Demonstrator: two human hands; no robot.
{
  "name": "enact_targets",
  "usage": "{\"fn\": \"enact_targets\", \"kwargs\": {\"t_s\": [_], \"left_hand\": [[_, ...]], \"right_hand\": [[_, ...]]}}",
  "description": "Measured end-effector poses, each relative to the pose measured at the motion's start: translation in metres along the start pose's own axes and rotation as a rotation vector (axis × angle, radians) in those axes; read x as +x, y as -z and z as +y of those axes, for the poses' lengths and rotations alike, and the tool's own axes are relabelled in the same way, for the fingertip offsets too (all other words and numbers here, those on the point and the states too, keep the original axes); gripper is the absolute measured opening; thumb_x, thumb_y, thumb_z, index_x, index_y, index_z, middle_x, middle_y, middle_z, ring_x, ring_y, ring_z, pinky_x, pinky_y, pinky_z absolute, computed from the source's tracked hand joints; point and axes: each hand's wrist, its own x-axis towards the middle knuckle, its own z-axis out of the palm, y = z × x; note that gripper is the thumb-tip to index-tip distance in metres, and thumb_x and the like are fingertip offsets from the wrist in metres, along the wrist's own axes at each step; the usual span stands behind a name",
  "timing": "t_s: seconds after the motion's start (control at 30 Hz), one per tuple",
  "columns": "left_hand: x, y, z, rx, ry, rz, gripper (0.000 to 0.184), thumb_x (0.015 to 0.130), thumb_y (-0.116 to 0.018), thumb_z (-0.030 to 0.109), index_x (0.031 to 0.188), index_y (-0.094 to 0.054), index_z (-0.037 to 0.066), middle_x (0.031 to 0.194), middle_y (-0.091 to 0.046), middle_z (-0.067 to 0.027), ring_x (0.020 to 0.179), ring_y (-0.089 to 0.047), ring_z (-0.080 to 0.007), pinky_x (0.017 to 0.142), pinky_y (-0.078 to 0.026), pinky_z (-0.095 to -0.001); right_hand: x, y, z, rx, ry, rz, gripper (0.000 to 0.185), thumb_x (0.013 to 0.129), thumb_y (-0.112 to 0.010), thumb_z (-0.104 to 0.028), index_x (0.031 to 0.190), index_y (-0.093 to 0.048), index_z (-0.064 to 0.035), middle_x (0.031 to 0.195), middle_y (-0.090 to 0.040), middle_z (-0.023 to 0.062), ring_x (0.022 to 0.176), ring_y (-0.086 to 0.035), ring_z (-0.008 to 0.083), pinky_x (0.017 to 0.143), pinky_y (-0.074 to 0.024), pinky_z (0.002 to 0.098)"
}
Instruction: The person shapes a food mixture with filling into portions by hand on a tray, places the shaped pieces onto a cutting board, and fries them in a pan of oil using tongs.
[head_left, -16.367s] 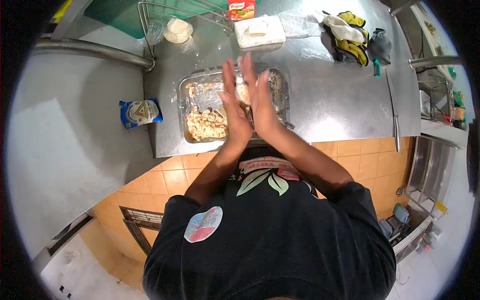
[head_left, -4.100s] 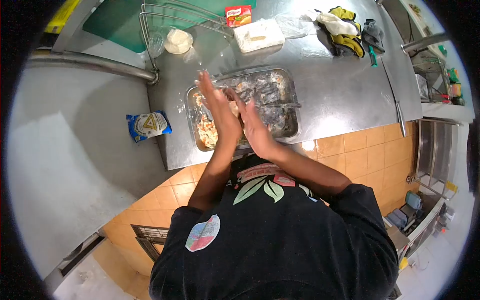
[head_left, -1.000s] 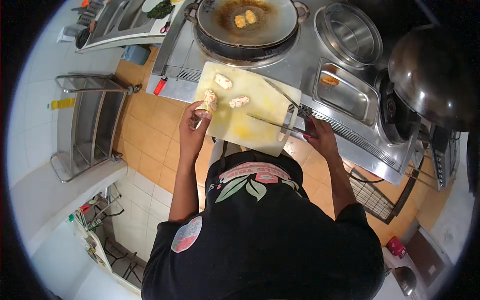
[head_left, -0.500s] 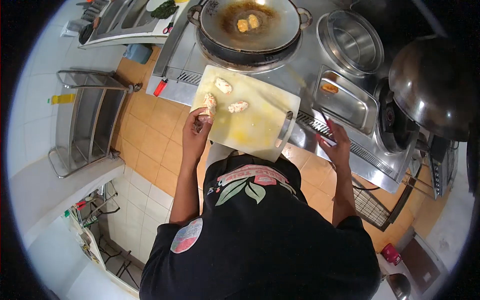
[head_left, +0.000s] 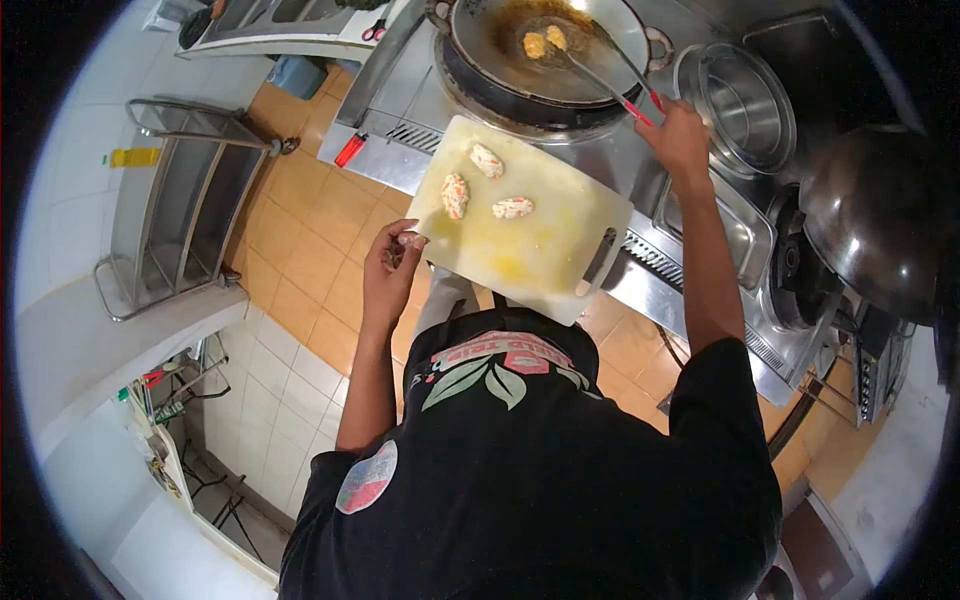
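Observation:
My right hand (head_left: 680, 140) grips a pair of metal tongs (head_left: 601, 82) with red handles. The tongs' arms are spread and reach into the wok (head_left: 480, 65), beside two golden pieces of food (head_left: 545, 42) in oil. At the near left edge of the white cutting board (head_left: 570, 245), my left hand (head_left: 393, 265) is closed, fingertips pinched together. Something clear and shiny shows at them, too small to name. Three pale, orange-flecked oval pieces of food (head_left: 455, 196) lie on the board, apart from my left hand.
A red lighter (head_left: 351, 149) lies on the steel counter's left edge. Right of the wok sit a round steel pot (head_left: 735, 105) and a steel tray (head_left: 745, 225), partly behind my right arm. A large dark wok (head_left: 870, 215) stands farther right; a metal rack (head_left: 190, 205) is at left.
My right hand has moved from beside the tray up to the wok with the tongs. My left hand has come off the orange-flecked piece. The whole view has shifted.

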Motion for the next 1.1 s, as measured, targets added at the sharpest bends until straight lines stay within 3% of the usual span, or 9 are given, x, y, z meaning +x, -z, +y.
{"fn": "enact_targets", "kwargs": {"t_s": [0.17, 0.4, 0.5, 0.6, 0.7, 0.73, 0.83, 0.93, 1.1], "left_hand": [[0.0, 0.025, -0.007, -0.046, -0.022, 0.07, 0.026, 0.088, -0.057, 0.01, 0.111, -0.053, 0.0, 0.09, -0.058, -0.0021, 0.083, -0.052, -0.0083, 0.074, -0.041, -0.022], [0.003, 0.055, -0.015, -0.041, -0.001, 0.069, 0.028, 0.088, -0.058, 0.015, 0.112, -0.053, 0.001, 0.089, -0.057, -0.0023, 0.089, -0.056, -0.0131, 0.083, -0.043, -0.0267], [0.004, 0.066, -0.018, -0.061, -0.002, 0.084, 0.028, 0.088, -0.058, 0.015, 0.112, -0.053, 0.001, 0.089, -0.056, -0.0026, 0.089, -0.056, -0.0134, 0.084, -0.043, -0.0275], [0.005, 0.075, -0.021, -0.054, 0.006, 0.098, 0.028, 0.088, -0.058, 0.015, 0.112, -0.053, 0.001, 0.089, -0.056, -0.0027, 0.089, -0.055, -0.0134, 0.085, -0.044, -0.0281], [0.007, 0.079, -0.026, -0.078, -0.004, 0.093, 0.027, 0.088, -0.057, 0.013, 0.112, -0.053, 0.001, 0.088, -0.055, -0.0026, 0.089, -0.055, -0.013, 0.086, -0.044, -0.0287], [0.008, 0.079, -0.027, -0.087, -0.011, 0.09, 0.026, 0.088, -0.056, 0.013, 0.112, -0.053, 0.001, 0.088, -0.055, -0.0024, 0.089, -0.055, -0.0128, 0.086, -0.044, -0.0288], [0.008, 0.077, -0.024, -0.122, -0.022, 0.098, 0.026, 0.087, -0.057, 0.011, 0.112, -0.053, 0.002, 0.087, -0.055, -0.0009, 0.083, -0.052, -0.0097, 0.078, -0.042, -0.0242], [0.009, 0.076, -0.025, -0.134, -0.018, 0.091, 0.027, 0.087, -0.057, 0.01, 0.112, -0.052, 0.002, 0.087, -0.055, -0.0004, 0.08, -0.051, -0.0083, 0.074, -0.041, -0.0218], [0.012, 0.072, -0.025, -0.143, 0.001, 0.076, 0.027, 0.087, -0.057, 0.009, 0.113, -0.053, 0.003, 0.088, -0.056, -0.0007, 0.081, -0.051, -0.008, 0.072, -0.041, -0.0216]], "right_hand": [[0.014, -0.004, -0.022, -0.094, -0.024, -0.049, 0.044, 0.069, -0.07, -0.031, 0.103, -0.063, -0.004, 0.094, -0.062, 0.0189, 0.084, -0.062, 0.036, 0.074, -0.0502, 0.0435], [0.031, -0.017, -0.02, -0.156, 0.02, -0.068, 0.034, 0.07, -0.07, -0.034, 0.09, -0.068, -0.0059, 0.084, -0.065, 0.0177, 0.078, -0.063, 0.034, 0.071, -0.0498, 0.0426], [0.035, -0.007, -0.014, -0.111, -0.044, -0.12, 0.031, 0.072, -0.07, -0.035, 0.082, -0.069, -0.0063, 0.075, -0.066, 0.0151, 0.067, -0.065, 0.026, 0.062, -0.0505, 0.0373], [0.047, -0.026, 0.035, 0.388, -0.378, -0.44, 0.029, 0.075, -0.069, -0.037, 0.085, -0.069, -0.0098, 0.074, -0.066, 0.0115, 0.054, -0.06, 0.016, 0.047, -0.0466, 0.0286], [0.04, -0.022, 0.052, 0.91, -0.566, -0.568, 0.035, 0.077, -0.067, -0.039, 0.093, -0.066, -0.0071, 0.073, -0.065, 0.0088, 0.049, -0.054, 0.0092, 0.039, -0.0386, 0.0208], [0.036, -0.017, 0.047, 1.007, -0.647, -0.598, 0.044, 0.081, -0.064, -0.04, 0.1, -0.061, -0.0001, 0.075, -0.064, 0.0095, 0.047, -0.052, 0.0089, 0.036, -0.0367, 0.0169], [0.035, -0.017, 0.061, 1.373, -0.742, -0.712, 0.047, 0.085, -0.059, -0.039, 0.1, -0.057, 0.0058, 0.077, -0.064, 0.0099, 0.046, -0.053, 0.0078, 0.034, -0.0402, 0.0157], [0.036, -0.018, 0.065, 1.477, -0.929, -0.71, 0.045, 0.088, -0.055, -0.038, 0.101, -0.057, 0.0052, 0.076, -0.064, 0.0098, 0.044, -0.053, 0.0076, 0.034, -0.0429, 0.0146], [0.03, -0.002, 0.057, 1.56, -0.962, -0.777, 0.051, 0.088, -0.052, -0.044, 0.103, -0.057, 0.0046, 0.076, -0.064, 0.0097, 0.043, -0.053, 0.0078, 0.035, -0.0445, 0.015]]}}
